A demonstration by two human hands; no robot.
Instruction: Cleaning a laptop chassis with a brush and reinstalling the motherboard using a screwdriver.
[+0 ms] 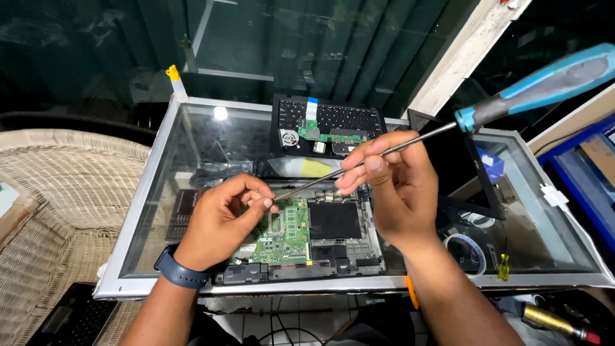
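- Screwdriver (410, 142): long steel shaft, blue-and-grey handle at upper right; it slants down and to the left, the tip reaching the left hand above the laptop base.
- Right hand (394, 189): fingers (366, 163) closed in a pinch around the middle of the shaft.
- Left hand (224, 218): fingers (264, 200) curled shut at the shaft's tip; whether they grip a small part there cannot be told. A dark blue wristband (179, 270) sits on the wrist.
- Laptop base (307, 237): opened, lying on the desk under both hands, with a green circuit board (288, 234) at left and a black panel (334, 221) at right.
- Keyboard panel (330, 125): lies further back, underside up, with a small fan.
- Desk (192, 128): glass-topped, metal-framed.
- Tape roll (466, 251): right of the base.
- Wicker chair (64, 192): at left, beside the desk.
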